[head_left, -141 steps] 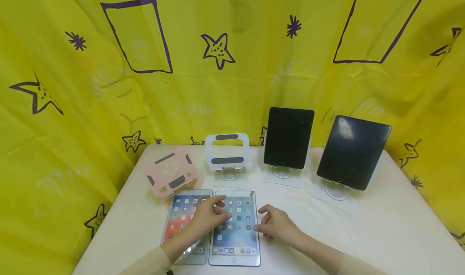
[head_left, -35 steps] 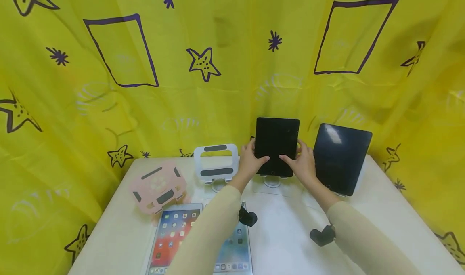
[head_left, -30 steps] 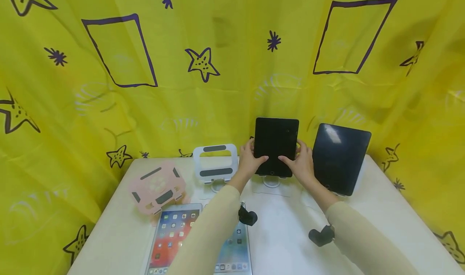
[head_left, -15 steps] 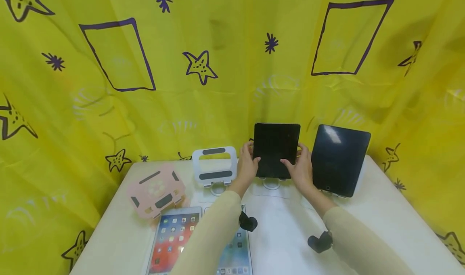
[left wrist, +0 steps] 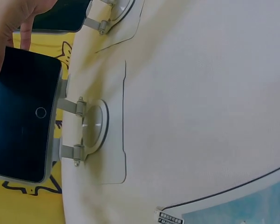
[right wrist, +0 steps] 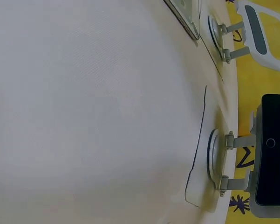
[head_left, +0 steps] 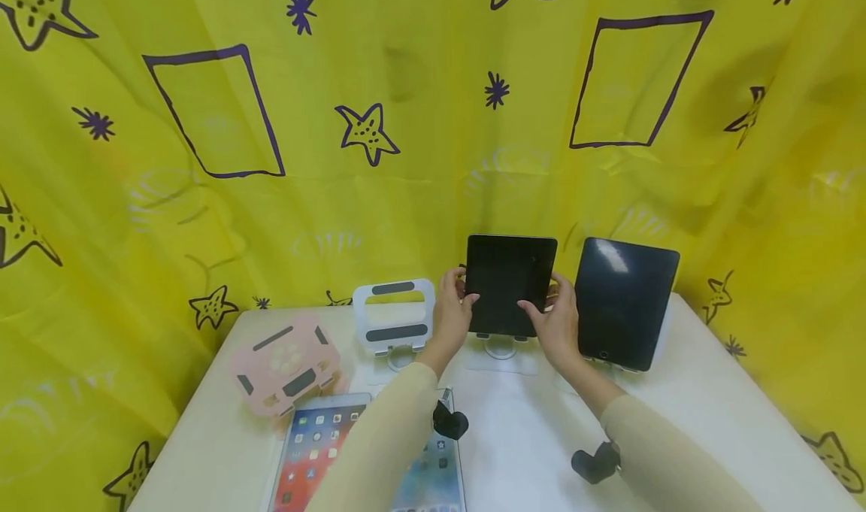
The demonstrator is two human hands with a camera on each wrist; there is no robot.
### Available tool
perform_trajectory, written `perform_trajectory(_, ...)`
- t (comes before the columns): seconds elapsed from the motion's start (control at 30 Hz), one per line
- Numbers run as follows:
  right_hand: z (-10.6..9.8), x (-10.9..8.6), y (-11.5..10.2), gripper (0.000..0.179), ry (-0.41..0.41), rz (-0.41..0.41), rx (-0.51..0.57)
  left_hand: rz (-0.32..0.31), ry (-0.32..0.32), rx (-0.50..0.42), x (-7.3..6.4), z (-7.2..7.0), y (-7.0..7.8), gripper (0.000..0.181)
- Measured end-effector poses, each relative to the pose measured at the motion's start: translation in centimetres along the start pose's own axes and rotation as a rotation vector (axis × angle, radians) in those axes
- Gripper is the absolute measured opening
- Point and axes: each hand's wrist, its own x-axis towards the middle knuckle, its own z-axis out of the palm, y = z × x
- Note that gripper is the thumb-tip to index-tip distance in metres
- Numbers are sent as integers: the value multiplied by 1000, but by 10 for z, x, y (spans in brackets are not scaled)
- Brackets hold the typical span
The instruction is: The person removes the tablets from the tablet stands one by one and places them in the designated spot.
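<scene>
Both hands are at a black tablet point(head_left: 509, 286) that stands on a pale stand point(head_left: 499, 350) with a round hinge. The left hand point(head_left: 449, 313) grips its left edge, thumb on the front and fingers going behind. On the opposite edge the right hand point(head_left: 558, 320) does the same, its thumb lying further over the screen. The left wrist view shows the right hand's thumb on the glass and the tablet point(left wrist: 21, 114) seated in the stand's lower hooks. Fingers behind the tablet are mostly hidden.
A second black tablet point(head_left: 625, 301) leans on its stand close by the right hand. To the left are a white stand point(head_left: 395, 333) and a pink stand point(head_left: 287, 365), both without tablets. Two tablets with lit-looking screens, one red point(head_left: 314, 452) and one blue point(head_left: 433, 474), lie under the left arm.
From above the flat tablets, both hands have gone to the black tablet on its stand. Lately its top has tipped toward the person, and the left thumb has slid to the edge.
</scene>
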Motion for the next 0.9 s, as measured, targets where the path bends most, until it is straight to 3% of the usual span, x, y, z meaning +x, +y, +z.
perform_trajectory(0.33, -21, -27, -5, 73, -50, 45, 3, 51, -133, -62, -23, -15, 2, 44)
perform_trajectory(0.57, -35, -41, -13, 73, -80, 19, -22, 16, -206, -123, -41, -27, 6, 44)
perform_trajectory(0.73, -45, -52, -20, 73, -157, 16, -80, -41, -248, -183, -53, -34, 5, 45)
perform_trajectory(0.9, -54, -58, -26, 73, -237, 62, -95, -84, -282, -216, -63, -42, 7, 47)
